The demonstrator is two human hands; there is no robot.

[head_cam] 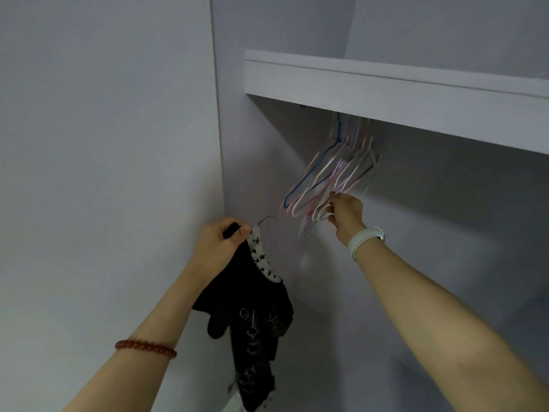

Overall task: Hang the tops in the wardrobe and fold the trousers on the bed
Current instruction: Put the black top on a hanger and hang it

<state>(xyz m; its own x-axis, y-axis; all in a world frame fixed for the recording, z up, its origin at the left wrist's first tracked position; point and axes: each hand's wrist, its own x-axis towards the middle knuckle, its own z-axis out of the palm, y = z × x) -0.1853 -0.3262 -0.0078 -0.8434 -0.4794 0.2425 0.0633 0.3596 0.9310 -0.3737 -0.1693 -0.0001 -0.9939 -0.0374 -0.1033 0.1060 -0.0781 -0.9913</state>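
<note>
At the left of the frame the left hand [218, 246], a red bead bracelet [145, 348] on its wrist, pinches the neck of a black top [252, 316] that is already on a hanger. The grip is pressed together on the dark fabric just below the thin wire hook [266, 219], and the top hangs down toward the lower middle of the frame. A white collar band with black stars [261, 257] shows at its neckline.

Right of center, the right hand [346, 215], with a white wristband [366, 239] on its wrist, reaches up to a bunch of empty hangers [326, 173] hanging under the wardrobe shelf [386, 93]. Its fingers curl round the lower bars of several of them. The rail is hidden behind the shelf edge.

To do this step well, I judge the right hand should draw the empty hangers aside to open a gap on the rail, while the left hand turns the hook toward the rail and lifts it clear over. Holding the fabric at the neck keeps the top from sliding off.

The pale scrawled print on the top's front cannot be read, and I see no brand or label.
</note>
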